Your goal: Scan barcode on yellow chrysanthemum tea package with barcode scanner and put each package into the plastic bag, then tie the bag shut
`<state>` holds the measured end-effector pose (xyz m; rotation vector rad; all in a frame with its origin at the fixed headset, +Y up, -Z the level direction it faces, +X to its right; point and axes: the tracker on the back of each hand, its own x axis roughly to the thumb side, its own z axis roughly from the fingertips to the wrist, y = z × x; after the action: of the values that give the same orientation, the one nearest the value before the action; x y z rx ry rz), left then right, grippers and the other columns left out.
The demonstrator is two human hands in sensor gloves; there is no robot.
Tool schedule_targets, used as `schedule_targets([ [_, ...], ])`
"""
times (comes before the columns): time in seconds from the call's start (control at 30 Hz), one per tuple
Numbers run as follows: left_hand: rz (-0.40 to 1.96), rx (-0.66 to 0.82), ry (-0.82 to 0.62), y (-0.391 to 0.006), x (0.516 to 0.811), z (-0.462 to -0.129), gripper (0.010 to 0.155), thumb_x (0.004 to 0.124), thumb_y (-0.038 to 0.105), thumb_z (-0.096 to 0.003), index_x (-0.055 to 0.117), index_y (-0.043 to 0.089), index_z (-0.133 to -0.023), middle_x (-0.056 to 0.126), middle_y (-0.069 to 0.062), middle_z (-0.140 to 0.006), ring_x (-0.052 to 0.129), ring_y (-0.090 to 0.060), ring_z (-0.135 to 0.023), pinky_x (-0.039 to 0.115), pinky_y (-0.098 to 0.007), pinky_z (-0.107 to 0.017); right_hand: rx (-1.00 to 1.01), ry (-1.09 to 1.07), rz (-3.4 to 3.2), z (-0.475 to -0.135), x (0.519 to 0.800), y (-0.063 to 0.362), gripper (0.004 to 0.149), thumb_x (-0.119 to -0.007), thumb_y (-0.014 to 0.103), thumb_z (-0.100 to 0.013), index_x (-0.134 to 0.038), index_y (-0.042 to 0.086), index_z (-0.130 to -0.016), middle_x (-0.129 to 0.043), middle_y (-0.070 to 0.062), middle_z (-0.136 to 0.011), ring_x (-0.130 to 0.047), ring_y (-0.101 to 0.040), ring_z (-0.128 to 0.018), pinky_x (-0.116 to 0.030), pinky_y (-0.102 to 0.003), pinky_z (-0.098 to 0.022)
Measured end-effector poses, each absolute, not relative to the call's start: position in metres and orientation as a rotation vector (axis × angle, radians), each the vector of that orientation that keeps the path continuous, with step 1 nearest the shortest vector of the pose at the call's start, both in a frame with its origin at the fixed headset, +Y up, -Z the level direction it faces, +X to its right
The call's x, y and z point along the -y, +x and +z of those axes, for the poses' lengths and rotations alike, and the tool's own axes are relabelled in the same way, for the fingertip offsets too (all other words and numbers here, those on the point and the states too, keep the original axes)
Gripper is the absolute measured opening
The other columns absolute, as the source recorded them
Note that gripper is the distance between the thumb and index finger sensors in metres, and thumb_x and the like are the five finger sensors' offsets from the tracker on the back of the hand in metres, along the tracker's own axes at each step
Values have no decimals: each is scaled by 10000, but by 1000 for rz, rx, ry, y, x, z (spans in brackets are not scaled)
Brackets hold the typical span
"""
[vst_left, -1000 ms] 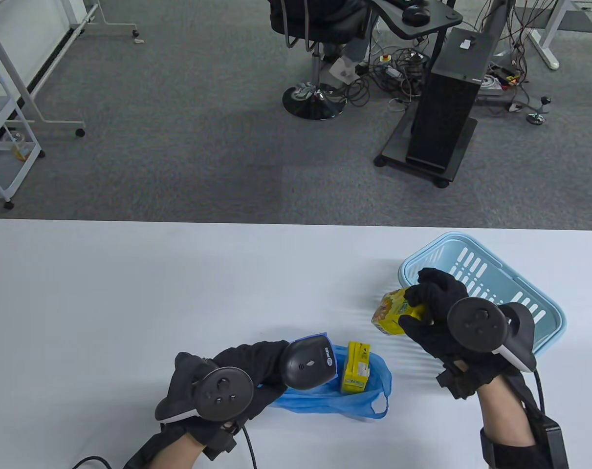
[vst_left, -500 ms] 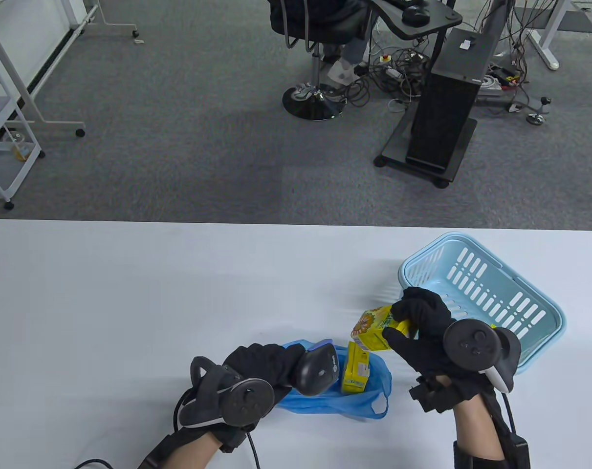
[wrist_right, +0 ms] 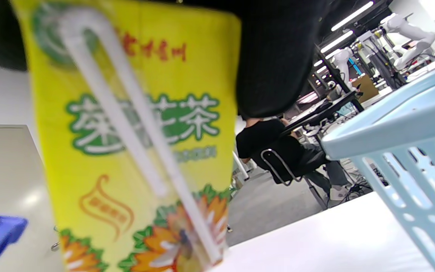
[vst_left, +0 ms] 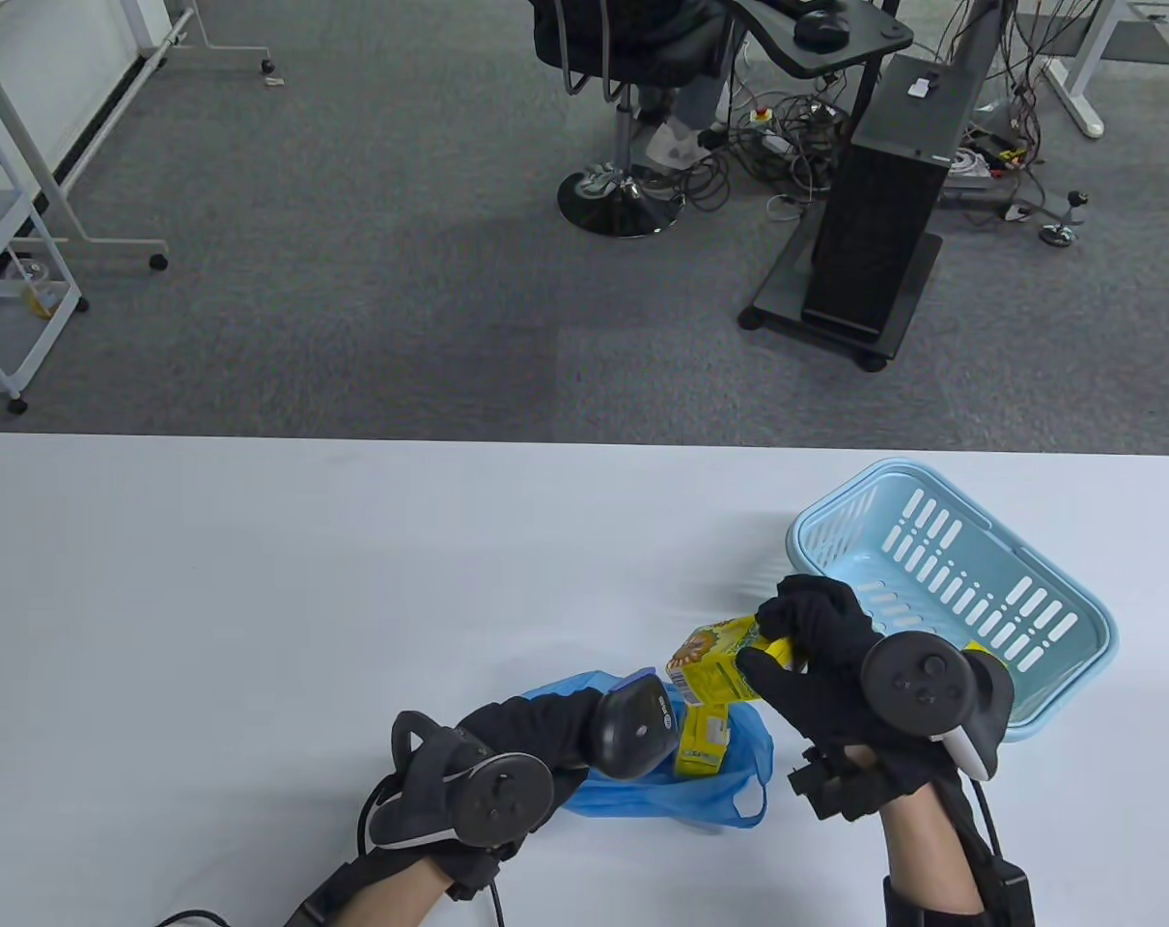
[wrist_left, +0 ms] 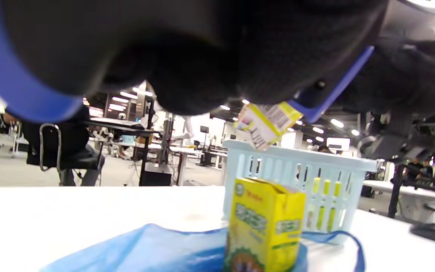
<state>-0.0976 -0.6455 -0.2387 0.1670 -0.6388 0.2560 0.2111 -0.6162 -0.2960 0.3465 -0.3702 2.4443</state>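
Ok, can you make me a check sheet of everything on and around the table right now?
Surface: white table, things sit toward its near right.
Job's things: held tea carton above blue plastic bag; second tea carton upright in the bag; scanner.
Clutter: light blue basket.
Grippers: left hand grips the scanner; right hand grips the held tea carton.
Cables: glove cable; floor cable tangle.
Surroundings: office chair, black stand, white rack.

The thin blue plastic bag [vst_left: 685, 797] at the bottom middle looks soft and crinkly. The light blue plastic basket [vst_left: 1076, 618] looks hard. The white table [vst_left: 256, 599] looks smooth and matt.
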Motion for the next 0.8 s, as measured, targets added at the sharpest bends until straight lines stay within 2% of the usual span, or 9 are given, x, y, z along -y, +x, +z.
schedule_targets([
  [0.27, 233, 629, 192, -97, 644, -237, 566, 948, 357, -457, 715, 285, -968, 925, 9, -813, 1044, -119, -577, 889, -410, -468, 366, 350, 2428, -295, 617, 209, 649, -760, 643, -326, -772, 218, -816, -668, -117, -965, -846, -327, -737, -897, -415, -490],
  [0.8, 163, 591, 158, -94, 647, -238, 571, 923, 363, -473, 666, 279, -976, 885, 15, -838, 1018, -119, -608, 872, -406, -488, 317, 349, 2365, -298, 621, 209, 649, -765, 638, -326, -781, 209, -813, -677, -118, -963, -857, -330, -737, -913, -397, -488],
])
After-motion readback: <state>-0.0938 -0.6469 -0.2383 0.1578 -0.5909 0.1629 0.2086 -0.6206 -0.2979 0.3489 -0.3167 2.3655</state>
